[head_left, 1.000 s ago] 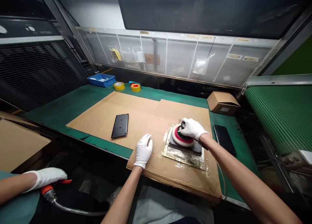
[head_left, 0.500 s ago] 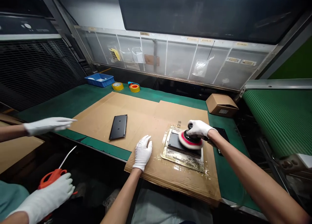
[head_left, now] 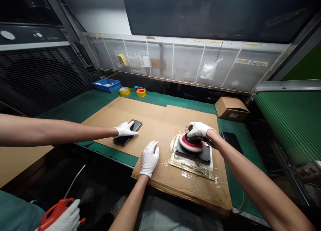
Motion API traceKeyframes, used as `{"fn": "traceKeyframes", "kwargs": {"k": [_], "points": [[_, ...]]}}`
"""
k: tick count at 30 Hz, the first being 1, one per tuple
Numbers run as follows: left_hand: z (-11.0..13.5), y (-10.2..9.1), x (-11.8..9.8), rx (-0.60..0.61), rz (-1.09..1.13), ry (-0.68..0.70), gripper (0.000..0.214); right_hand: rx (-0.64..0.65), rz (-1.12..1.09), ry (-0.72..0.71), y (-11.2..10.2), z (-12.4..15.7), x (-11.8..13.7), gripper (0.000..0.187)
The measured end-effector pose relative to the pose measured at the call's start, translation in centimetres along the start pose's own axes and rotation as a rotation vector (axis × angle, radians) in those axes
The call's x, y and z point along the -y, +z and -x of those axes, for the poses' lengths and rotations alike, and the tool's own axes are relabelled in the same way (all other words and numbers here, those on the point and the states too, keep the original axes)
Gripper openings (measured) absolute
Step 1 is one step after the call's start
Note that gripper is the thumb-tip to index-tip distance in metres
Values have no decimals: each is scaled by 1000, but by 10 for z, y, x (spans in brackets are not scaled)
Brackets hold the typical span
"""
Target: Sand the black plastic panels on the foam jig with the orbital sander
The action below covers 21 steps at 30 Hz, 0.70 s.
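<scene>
My right hand (head_left: 199,130) in a white glove is shut on a round orbital polisher (head_left: 192,141) with a white pad and red ring. The pad sits on a black panel (head_left: 193,155), which lies on a glossy, wet-looking plastic sheet (head_left: 191,168) over cardboard (head_left: 160,124). My left hand (head_left: 149,159) rests open on the cardboard, just left of the sheet. A co-worker's gloved hand (head_left: 126,129) lies on a second black panel (head_left: 126,136). Another gloved hand of theirs (head_left: 64,217) grips an orange-handled tool (head_left: 55,211) at the lower left.
A third black panel (head_left: 232,140) lies on the green bench mat (head_left: 100,102) right of the cardboard. At the back stand a blue tray (head_left: 107,85), several tape rolls and a cardboard box (head_left: 232,109). A green belt conveyor (head_left: 288,124) runs along the right.
The co-worker's hand has reached onto the left black panel, which has turned and shifted. The polisher has moved left over its panel. Their other hand has moved onto the orange tool.
</scene>
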State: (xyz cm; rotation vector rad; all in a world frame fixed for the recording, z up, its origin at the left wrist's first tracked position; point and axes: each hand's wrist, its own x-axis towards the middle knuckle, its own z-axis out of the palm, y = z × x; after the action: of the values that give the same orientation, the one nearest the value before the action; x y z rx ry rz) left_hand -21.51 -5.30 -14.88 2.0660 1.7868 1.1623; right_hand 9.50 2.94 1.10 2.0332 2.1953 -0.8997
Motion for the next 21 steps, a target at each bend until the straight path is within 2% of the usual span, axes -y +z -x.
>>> {"fn": "traceKeyframes", "kwargs": {"k": [2,6,11,14,18,21], "points": [[1,-1,0,2,2,5,31,26,-13,-13,3,-4,4,46],[1,-1,0,-17,4,12,31,19,50,72,4,-9,8,52],[0,0,0,-5,6,18,31,-132,80,69,8,-5,-12,53],[0,0,0,-5,13,17,31,-261,101,170,13,-4,-31,54],[1,-1,2,-10,9,13,31,-370,89,318,13,1,-59,57],[-1,-1,2,-2,20,14,31,-458,153,368,17,14,-63,66]]}}
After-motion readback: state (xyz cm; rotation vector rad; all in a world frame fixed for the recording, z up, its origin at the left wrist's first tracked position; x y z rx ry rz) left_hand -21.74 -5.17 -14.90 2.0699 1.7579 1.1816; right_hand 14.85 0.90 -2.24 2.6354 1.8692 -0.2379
